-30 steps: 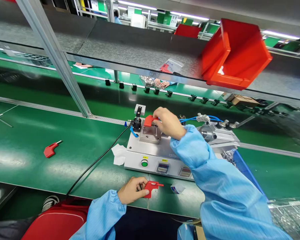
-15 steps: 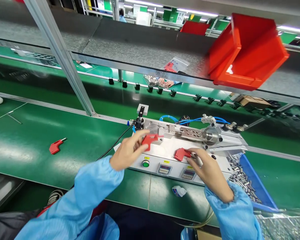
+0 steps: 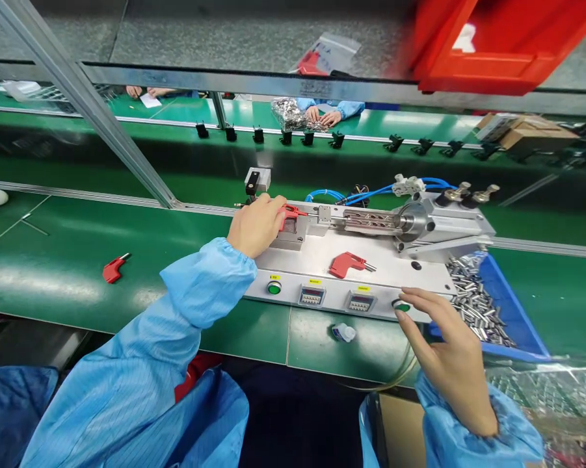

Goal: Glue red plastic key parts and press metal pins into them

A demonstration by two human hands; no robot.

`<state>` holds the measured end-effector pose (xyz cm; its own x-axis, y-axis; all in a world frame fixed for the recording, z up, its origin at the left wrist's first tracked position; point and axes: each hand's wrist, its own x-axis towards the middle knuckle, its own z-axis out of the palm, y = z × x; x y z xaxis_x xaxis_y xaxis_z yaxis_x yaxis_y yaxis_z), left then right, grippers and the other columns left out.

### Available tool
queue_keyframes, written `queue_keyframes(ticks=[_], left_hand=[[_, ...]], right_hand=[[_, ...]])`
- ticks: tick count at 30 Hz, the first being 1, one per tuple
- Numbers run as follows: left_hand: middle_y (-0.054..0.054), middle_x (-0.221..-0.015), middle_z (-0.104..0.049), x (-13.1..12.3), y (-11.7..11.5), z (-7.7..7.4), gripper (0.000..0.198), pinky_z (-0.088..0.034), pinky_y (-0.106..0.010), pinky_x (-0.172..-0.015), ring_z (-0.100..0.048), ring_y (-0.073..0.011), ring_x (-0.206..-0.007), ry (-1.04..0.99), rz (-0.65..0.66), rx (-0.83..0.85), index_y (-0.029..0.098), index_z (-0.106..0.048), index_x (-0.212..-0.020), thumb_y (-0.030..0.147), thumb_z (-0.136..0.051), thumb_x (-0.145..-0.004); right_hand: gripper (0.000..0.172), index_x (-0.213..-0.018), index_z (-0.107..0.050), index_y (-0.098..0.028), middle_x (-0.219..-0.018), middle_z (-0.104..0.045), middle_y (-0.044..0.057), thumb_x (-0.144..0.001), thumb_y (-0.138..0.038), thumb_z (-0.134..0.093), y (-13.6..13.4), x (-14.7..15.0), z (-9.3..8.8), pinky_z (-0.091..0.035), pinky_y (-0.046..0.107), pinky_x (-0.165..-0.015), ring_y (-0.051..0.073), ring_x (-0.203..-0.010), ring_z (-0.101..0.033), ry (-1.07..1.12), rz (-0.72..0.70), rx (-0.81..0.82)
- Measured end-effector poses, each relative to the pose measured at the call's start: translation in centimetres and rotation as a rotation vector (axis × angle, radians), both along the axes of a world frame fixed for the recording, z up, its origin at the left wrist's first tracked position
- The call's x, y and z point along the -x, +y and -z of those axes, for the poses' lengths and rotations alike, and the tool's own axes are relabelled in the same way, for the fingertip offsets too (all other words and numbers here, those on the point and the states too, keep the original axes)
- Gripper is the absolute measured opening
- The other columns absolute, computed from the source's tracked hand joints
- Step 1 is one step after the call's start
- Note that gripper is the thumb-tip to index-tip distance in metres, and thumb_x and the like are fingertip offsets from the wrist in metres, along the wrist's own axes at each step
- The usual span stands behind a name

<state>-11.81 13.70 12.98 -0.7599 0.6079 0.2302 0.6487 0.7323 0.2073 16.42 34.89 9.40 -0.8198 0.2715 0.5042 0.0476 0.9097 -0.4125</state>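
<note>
On the press fixture: your left hand (image 3: 256,224) is curled over a red-handled key (image 3: 289,211), holding it down in the nest (image 3: 293,229) at the fixture's left end.
Right hand: your right hand (image 3: 449,354) is spread wide, holding nothing, fingertips (image 3: 410,297) on the green button (image 3: 400,305) at the right of the front panel.
Second key: another red-handled key (image 3: 347,264) lies loose on the white fixture plate (image 3: 317,257), between your two hands, metal tip pointing right.
Left button: green button on the left (image 3: 274,287) is untouched, just beside your left sleeve.
Cylinder: pneumatic cylinder (image 3: 439,224) sits at the right of the plate, rod lined up toward the nest.
Blue tray: blue tray (image 3: 510,312) of small metal pins is right of the fixture, near your right hand.
Desk: a third red key (image 3: 114,268) lies on the green desk (image 3: 78,253), well apart to the left.
Far side: another person's hands (image 3: 324,117) rest by a bag of metal parts.
</note>
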Motion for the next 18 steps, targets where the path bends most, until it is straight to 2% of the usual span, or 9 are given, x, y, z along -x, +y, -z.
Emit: queue_keyframes(ticks=[2,5,9,11,13,16,18], left_hand=[[-0.012,-0.119,-0.066,-0.5,0.2,0.4,0.022,-0.051,-0.034,-0.066,-0.073,-0.0287,-0.088,0.080,-0.020,0.036,0.019,-0.069,-0.116,0.025,-0.051,-0.105],[-0.011,-0.117,-0.067,-0.5,-0.2,1.2,0.023,-0.050,-0.031,-0.065,-0.072,-0.0268,-0.092,0.114,0.025,0.014,0.017,-0.071,-0.110,0.025,-0.049,-0.106],[-0.009,-0.113,-0.069,-1.0,-2.5,2.7,0.024,-0.052,-0.030,-0.070,-0.070,-0.0224,-0.091,0.155,0.161,-0.200,0.017,-0.070,-0.107,0.026,-0.048,-0.106],[-0.010,-0.102,-0.070,-2.4,-3.9,4.4,0.025,-0.053,-0.031,-0.075,-0.068,-0.0217,-0.089,0.244,0.218,-0.355,0.017,-0.070,-0.100,0.026,-0.047,-0.106],[-0.009,-0.089,-0.071,-4.4,-5.2,6.6,0.026,-0.052,-0.032,-0.075,-0.067,-0.0208,-0.081,0.299,0.266,-0.441,0.018,-0.069,-0.092,0.026,-0.048,-0.106],[-0.006,-0.080,-0.070,-7.4,-6.6,10.2,0.022,-0.050,-0.031,-0.069,-0.066,-0.0192,-0.071,0.265,0.336,-0.373,0.020,-0.069,-0.097,0.026,-0.050,-0.107],[-0.005,-0.080,-0.071,-8.5,-7.2,11.6,0.020,-0.050,-0.031,-0.068,-0.068,-0.0191,-0.070,0.223,0.345,-0.331,0.019,-0.069,-0.106,0.025,-0.050,-0.107]], right_hand=[[0.021,-0.119,-0.068,-0.025,-0.123,-0.070,0.011,-0.106,-0.037,-0.058,-0.3,-0.1,0.0,-0.058,0.046,-0.101,0.030,-0.114,-0.070,0.017,0.010,0.007],[0.020,-0.117,-0.070,-0.026,-0.121,-0.071,0.011,-0.104,-0.036,-0.059,-0.8,-0.3,0.1,-0.058,0.047,-0.100,0.030,-0.112,-0.070,0.041,0.015,0.022],[0.019,-0.116,-0.069,-0.027,-0.116,-0.072,0.010,-0.105,-0.036,-0.057,-0.8,-0.8,0.4,-0.059,0.048,-0.097,0.031,-0.107,-0.071,0.058,0.041,0.036],[0.018,-0.117,-0.068,-0.028,-0.112,-0.072,0.009,-0.105,-0.036,-0.057,-0.4,-1.1,1.0,-0.059,0.047,-0.095,0.030,-0.104,-0.071,0.070,0.070,0.028],[0.019,-0.119,-0.068,-0.028,-0.109,-0.072,0.009,-0.105,-0.038,-0.058,0.2,-1.4,1.9,-0.059,0.046,-0.092,0.029,-0.098,-0.071,0.069,0.115,0.040],[0.024,-0.119,-0.067,-0.026,-0.099,-0.070,0.009,-0.104,-0.042,-0.057,1.0,-1.3,3.7,-0.060,0.043,-0.083,0.027,-0.086,-0.069,0.036,0.163,0.139],[0.026,-0.114,-0.068,-0.024,-0.087,-0.065,0.007,-0.103,-0.044,-0.057,1.3,-1.0,4.6,-0.060,0.041,-0.076,0.026,-0.078,-0.066,0.021,0.195,0.196]])
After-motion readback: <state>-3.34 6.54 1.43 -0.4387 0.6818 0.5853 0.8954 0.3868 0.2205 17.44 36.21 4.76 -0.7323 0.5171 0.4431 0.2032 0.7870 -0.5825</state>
